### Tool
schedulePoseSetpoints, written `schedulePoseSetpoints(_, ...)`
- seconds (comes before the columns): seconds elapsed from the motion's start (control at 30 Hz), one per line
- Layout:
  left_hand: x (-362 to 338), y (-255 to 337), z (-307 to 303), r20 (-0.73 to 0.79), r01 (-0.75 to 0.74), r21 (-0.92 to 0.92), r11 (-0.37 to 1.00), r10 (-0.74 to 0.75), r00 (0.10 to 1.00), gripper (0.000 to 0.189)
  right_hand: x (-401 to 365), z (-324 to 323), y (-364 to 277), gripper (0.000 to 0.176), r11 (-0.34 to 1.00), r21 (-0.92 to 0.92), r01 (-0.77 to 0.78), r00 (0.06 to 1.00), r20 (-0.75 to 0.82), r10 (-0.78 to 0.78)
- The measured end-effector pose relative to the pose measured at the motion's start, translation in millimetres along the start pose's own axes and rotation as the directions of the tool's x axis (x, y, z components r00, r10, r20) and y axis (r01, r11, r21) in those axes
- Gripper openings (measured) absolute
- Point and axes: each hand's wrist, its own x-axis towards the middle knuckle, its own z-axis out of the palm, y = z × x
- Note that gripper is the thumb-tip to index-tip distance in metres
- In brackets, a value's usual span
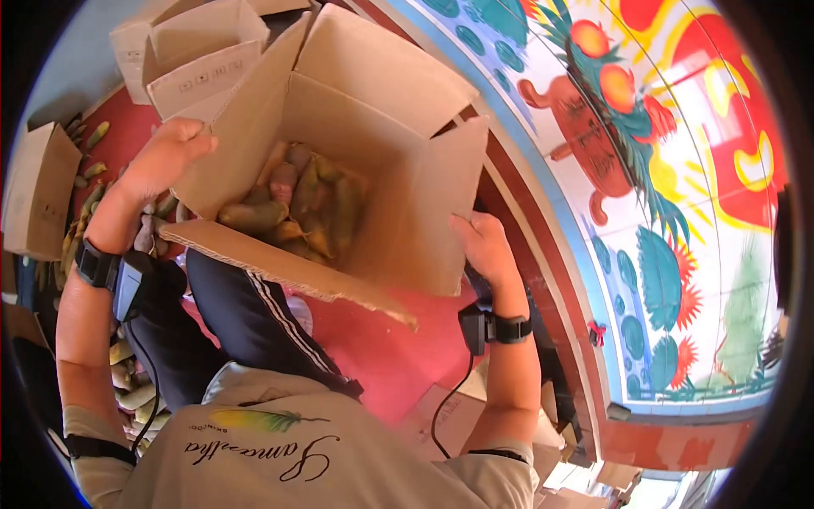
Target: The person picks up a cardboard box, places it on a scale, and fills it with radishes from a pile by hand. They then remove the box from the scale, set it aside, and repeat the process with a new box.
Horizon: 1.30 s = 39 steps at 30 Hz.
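An open cardboard box point(415, 204) is tilted toward me, its flaps spread. My left hand point(174, 154) is closed on the flap at its left side, the thumb lying on the inner face. At the opposite side my right hand point(487, 246) is closed on the edge of the right flap. Inside, in the lower left part of the box, lies a heap of long, rounded, brown-green pieces point(254, 216) that look like vegetables. A reddish piece point(283, 180) shows among them.
More open cardboard boxes point(208, 81) stand at the upper left, and another box point(42, 191) is at the far left. Similar long pieces point(97, 134) lie about on the red floor point(373, 339). A painted tile wall point(627, 254) runs along the right.
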Motion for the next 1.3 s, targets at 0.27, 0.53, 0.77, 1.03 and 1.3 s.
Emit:
schedulePoseSetpoints(0.27,20,48,60,0.338,-0.386,0.158,0.909,0.317,0.886,0.027,-144,-23,32,0.025,0.955,0.22,-0.198,0.947,-0.207,0.244)
schedulePoseSetpoints(0.53,-1,63,171,0.584,-0.464,0.178,0.868,0.286,0.76,0.032,-244,-53,86,0.026,0.904,0.019,-0.426,0.823,-0.407,0.396)
schedulePoseSetpoints(0.77,4,60,223,0.797,-0.428,-0.127,0.895,0.349,0.493,0.025,-306,-15,197,0.028,0.689,-0.488,-0.536,0.839,-0.398,0.371)
schedulePoseSetpoints(1.03,25,-1,119,0.437,-0.492,0.024,0.87,0.433,0.788,0.03,-323,-28,179,0.032,0.636,-0.35,-0.688,0.653,-0.681,0.332)
schedulePoseSetpoints(1.3,45,-166,58,0.132,-0.241,0.099,0.966,0.227,0.965,0.031,-357,26,157,0.029,0.605,-0.029,-0.796,0.247,-0.928,0.28)
